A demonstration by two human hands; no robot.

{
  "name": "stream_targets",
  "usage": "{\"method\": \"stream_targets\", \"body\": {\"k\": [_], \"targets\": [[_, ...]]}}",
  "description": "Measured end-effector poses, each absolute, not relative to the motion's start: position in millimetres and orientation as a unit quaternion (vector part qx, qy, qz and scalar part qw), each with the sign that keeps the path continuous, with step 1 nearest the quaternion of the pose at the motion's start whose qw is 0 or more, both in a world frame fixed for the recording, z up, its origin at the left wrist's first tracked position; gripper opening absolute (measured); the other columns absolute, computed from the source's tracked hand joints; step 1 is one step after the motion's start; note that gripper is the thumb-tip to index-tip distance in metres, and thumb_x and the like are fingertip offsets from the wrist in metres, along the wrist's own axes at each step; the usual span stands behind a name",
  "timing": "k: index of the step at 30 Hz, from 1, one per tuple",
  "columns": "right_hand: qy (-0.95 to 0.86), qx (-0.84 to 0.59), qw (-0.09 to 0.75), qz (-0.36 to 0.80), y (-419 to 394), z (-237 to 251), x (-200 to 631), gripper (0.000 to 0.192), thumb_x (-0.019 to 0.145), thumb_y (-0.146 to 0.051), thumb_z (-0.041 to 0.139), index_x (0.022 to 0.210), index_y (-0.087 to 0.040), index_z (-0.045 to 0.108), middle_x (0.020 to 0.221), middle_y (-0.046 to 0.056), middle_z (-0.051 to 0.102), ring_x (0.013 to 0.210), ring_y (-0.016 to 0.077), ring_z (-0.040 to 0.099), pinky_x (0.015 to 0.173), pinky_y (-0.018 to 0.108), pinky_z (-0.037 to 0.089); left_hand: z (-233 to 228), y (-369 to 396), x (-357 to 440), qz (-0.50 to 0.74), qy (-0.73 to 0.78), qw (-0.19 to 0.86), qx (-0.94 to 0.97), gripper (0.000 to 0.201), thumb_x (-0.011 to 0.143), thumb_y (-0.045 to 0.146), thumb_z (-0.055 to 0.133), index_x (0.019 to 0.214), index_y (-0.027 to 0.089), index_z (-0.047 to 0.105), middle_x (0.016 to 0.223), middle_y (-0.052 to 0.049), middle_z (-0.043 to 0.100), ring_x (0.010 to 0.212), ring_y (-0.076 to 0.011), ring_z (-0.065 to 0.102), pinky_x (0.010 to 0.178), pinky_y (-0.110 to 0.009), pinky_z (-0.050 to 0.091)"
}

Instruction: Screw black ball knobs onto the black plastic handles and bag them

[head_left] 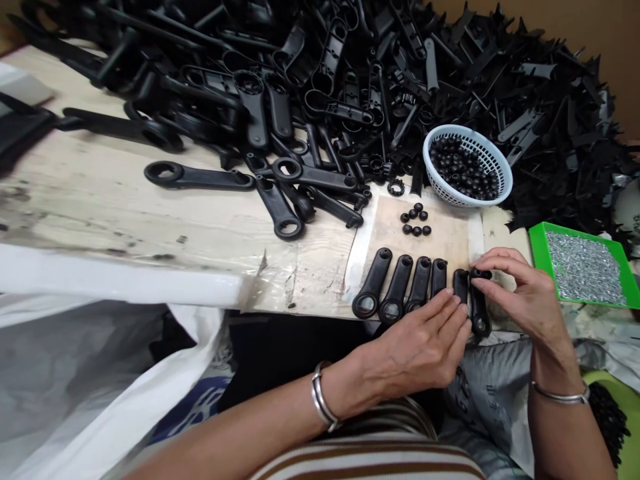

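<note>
Six black handles at table edge, right hand grip pinching rightmost handle, left hand flat, open.

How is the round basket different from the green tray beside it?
The white mesh basket is round with deep latticed walls; the green tray is rectangular, shallow and solid-sided. The basket holds small black round caps, while the tray holds tiny silvery metal pieces. The basket sits against the black parts pile, the tray nearer the right hand. Both are open-topped.
</note>
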State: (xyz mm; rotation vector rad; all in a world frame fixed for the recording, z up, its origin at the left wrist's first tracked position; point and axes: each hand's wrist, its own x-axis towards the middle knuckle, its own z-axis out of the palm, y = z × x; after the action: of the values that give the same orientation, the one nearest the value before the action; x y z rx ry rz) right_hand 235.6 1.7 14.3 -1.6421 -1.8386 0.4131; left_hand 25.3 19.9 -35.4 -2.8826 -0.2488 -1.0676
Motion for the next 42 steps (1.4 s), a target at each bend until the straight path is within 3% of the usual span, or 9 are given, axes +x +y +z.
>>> {"method": "stream_targets", "body": {"k": [18,26,37,42], "targets": [[-0.755,-0.578,0.294,0.096,4.8,6.8,236.6,0.008,0.084,-0.02,0.07,0.091,-0.022,0.066,0.091,0.007,0.068,0.1,0.0221,0.063,0.085,0.039,0.055,-32.6,18.1,23.1,-0.319,-0.079,0.036,-0.944,0.028,0.093,0.008,0.047,0.111,0.003,0.067,0.117,-0.019,0.07,0.109,-0.0255,0.07,0.105,-0.043,0.051],[-0.808,-0.546,0.204,0.083,11.5,22.5,234.5,0.014,0.088,-0.02,0.064,0.101,-0.023,0.069,0.09,0.006,0.072,0.097,0.0226,0.061,0.085,0.041,0.053,-33.6,19.1,24.8,-0.335,-0.079,0.015,-0.939,0.028,0.092,0.006,0.046,0.109,0.001,0.068,0.114,-0.019,0.072,0.108,-0.0268,0.07,0.102,-0.043,0.053],[-0.84,-0.525,0.122,0.066,13.5,23.8,229.8,0.016,0.092,-0.015,0.054,0.086,-0.024,0.065,0.085,0.007,0.064,0.097,0.0233,0.058,0.081,0.036,0.054,-28.7,18.3,24.5,-0.303,-0.08,0.019,-0.949,0.022,0.093,0.012,0.049,0.105,0.005,0.067,0.115,-0.019,0.071,0.108,-0.0249,0.069,0.104,-0.042,0.049],[-0.855,-0.507,0.091,0.063,16.1,26.0,237.1,0.012,0.093,-0.019,0.055,0.094,-0.024,0.067,0.088,0.007,0.067,0.1,0.024,0.059,0.082,0.039,0.055,-27.9,19.0,24.3,-0.308,-0.087,0.013,-0.947,0.02,0.094,0.011,0.05,0.102,0.005,0.066,0.109,-0.017,0.072,0.106,-0.0242,0.069,0.102,-0.04,0.049]]}}
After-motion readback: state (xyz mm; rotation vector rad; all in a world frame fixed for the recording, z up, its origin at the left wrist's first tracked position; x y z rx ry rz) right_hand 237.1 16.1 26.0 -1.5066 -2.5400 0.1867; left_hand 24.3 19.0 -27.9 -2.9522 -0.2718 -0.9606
